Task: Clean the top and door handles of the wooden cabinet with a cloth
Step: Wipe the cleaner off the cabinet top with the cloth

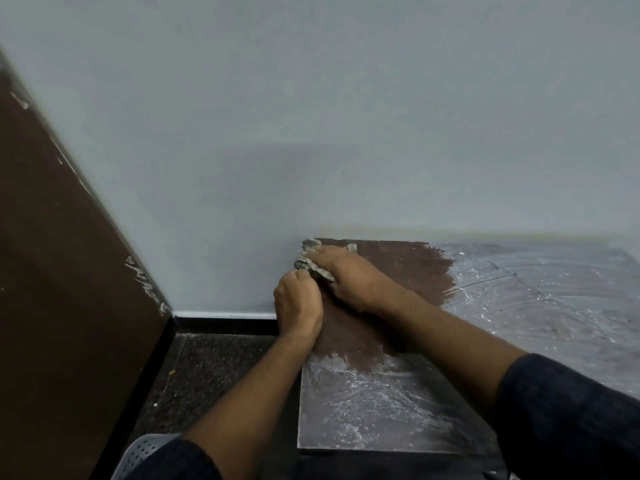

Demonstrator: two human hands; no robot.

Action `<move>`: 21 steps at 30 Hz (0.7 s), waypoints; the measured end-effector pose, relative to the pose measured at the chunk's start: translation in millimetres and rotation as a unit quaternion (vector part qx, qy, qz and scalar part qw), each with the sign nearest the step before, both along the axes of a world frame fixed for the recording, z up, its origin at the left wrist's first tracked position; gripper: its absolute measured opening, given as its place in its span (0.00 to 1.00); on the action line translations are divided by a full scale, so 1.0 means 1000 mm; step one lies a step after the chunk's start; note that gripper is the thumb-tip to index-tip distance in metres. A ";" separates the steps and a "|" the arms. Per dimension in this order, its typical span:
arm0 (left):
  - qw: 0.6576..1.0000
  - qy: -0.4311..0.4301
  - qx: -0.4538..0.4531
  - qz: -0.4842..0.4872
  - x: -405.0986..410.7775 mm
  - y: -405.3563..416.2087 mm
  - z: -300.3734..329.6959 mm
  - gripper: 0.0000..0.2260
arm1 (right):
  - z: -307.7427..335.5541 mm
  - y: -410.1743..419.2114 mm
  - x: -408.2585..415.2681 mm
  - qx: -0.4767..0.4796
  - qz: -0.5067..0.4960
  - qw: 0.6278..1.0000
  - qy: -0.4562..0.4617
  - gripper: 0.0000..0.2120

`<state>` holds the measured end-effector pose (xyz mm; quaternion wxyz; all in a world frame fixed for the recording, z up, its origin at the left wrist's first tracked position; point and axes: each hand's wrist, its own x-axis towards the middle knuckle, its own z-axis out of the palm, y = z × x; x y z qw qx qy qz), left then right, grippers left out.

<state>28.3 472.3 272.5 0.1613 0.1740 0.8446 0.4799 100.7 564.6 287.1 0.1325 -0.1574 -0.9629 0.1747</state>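
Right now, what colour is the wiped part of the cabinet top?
Reddish brown, on the cabinet top beside the cloth; head view.

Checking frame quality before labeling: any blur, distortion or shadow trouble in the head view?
Head view: wide-angle bend tilts the brown panel; soft focus overall; dim, even light, faint shadow on the wall; both hands and cloth readable on the cabinet top.

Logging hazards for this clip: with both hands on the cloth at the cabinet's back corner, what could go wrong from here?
1. The cloth looks grey with dust; further strokes may smear the wiped brown patch instead of cleaning it.
2. The left hand and right hand work at the cabinet top edge, so dust may fall onto the floor.
3. The cloth touches the wall and may mark it.
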 end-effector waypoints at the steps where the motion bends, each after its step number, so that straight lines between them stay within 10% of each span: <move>1: 1.000 0.000 0.010 -0.003 0.001 0.000 0.002 0.17 | 0.003 0.006 0.000 0.001 -0.018 1.000 -0.008 0.21; 7: 0.998 -0.033 0.045 -0.007 0.006 -0.002 0.006 0.20 | 0.007 -0.005 -0.003 -0.017 -0.056 0.998 0.011 0.12; 11: 0.997 -0.026 0.050 -0.046 0.007 -0.001 0.000 0.28 | 0.002 -0.022 0.047 -0.015 0.022 1.000 0.007 0.24; 14: 0.994 0.022 0.038 -0.101 0.007 0.001 -0.001 0.33 | 0.008 0.014 0.059 -0.033 -0.100 0.994 -0.011 0.23; 21: 0.993 0.015 0.046 -0.109 0.004 0.005 -0.002 0.21 | 0.000 -0.001 0.009 -0.022 -0.119 0.993 -0.002 0.18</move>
